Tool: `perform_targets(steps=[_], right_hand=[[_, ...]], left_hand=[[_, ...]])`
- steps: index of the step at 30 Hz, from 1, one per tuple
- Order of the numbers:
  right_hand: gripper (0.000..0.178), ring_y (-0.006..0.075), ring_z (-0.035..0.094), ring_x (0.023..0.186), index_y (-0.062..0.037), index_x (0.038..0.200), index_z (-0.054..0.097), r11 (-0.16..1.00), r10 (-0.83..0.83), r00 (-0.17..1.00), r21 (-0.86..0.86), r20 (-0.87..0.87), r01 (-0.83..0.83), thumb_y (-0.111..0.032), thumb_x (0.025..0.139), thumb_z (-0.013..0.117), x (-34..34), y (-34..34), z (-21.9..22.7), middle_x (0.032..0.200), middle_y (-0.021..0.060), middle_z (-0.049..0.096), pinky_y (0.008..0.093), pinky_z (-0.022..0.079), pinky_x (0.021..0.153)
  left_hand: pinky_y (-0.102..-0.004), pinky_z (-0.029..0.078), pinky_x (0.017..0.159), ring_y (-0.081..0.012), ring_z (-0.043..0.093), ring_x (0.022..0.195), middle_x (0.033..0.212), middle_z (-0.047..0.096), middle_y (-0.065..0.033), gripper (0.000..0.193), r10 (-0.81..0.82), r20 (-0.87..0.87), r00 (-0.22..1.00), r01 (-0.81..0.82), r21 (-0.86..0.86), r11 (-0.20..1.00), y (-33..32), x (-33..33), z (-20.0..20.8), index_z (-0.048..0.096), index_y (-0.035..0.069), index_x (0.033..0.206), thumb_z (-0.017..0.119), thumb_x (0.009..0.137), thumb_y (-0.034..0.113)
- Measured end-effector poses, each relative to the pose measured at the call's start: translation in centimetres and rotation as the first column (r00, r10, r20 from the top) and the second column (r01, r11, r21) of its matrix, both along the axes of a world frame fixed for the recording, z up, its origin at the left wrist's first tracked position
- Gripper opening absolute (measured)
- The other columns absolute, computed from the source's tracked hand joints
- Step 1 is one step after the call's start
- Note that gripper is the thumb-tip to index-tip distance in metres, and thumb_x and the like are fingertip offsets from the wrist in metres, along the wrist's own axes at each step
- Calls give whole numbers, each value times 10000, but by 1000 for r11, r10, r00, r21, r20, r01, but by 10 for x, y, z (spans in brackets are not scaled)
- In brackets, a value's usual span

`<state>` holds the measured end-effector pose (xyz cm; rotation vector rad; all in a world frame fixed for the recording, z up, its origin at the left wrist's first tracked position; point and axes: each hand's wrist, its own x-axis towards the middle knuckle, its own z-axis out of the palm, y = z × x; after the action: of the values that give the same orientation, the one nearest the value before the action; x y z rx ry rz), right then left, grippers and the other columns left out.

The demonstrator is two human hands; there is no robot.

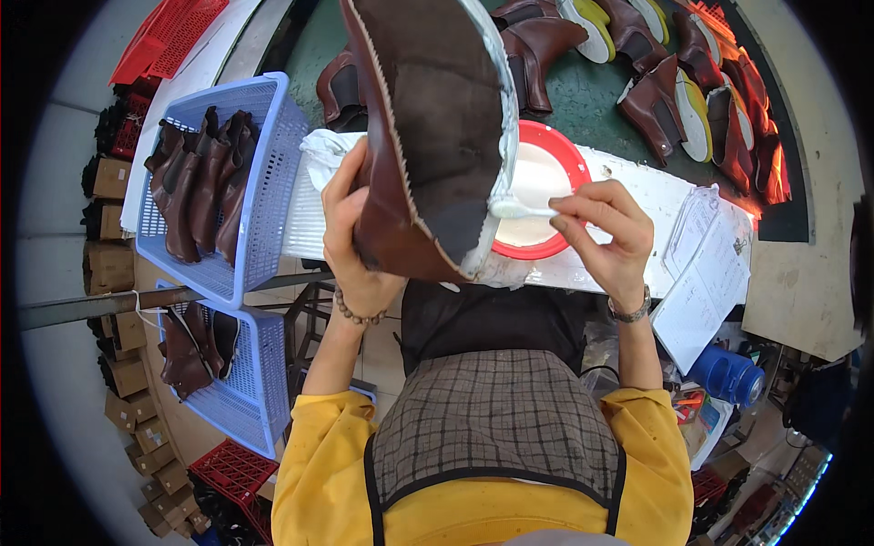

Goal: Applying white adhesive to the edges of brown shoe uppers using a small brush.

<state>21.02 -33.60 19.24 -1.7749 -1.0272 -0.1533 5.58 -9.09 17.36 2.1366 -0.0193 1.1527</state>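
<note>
My left hand grips a brown leather boot upper by its side and holds it up, its dark lining facing me. White paste coats the lining's right-hand edge. Between the thumb and fingers of my right hand is a small white brush, its head touching that coated edge near the lower right corner. Behind the brush, a red-rimmed bowl of white paste stands on the white table. The boot upper hides part of the bowl.
A blue basket of brown boot uppers stands at the left, a second blue basket below it. Several brown boots with pale soles lie on the green surface. Papers lie at the right; a white cloth is by my left hand.
</note>
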Motion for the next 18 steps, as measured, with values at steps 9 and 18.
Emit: perform_targets(steps=[9, 18], right_hand=[[146, 134, 644, 701, -30, 968, 789, 986, 153, 959, -32, -239, -166, -25, 823, 801, -24, -3, 7, 837, 50, 675, 258, 493, 591], [32, 181, 675, 687, -75, 879, 769, 803, -87, 917, -518, 389, 296, -94, 859, 753, 41, -28, -38, 854, 42, 700, 293, 527, 588]], left_hand=[[-453, 426, 1109, -404, 506, 1356, 1477, 503, -266, 606, 2, 112, 994, -13, 93, 996, 17, 24, -16, 573, 138, 1328, 826, 784, 55], [-444, 366, 1204, -285, 421, 1454, 1596, 380, -189, 727, -189, -50, 981, 129, -558, 820, 61, -41, -5, 324, 11, 1567, 676, 932, 63]])
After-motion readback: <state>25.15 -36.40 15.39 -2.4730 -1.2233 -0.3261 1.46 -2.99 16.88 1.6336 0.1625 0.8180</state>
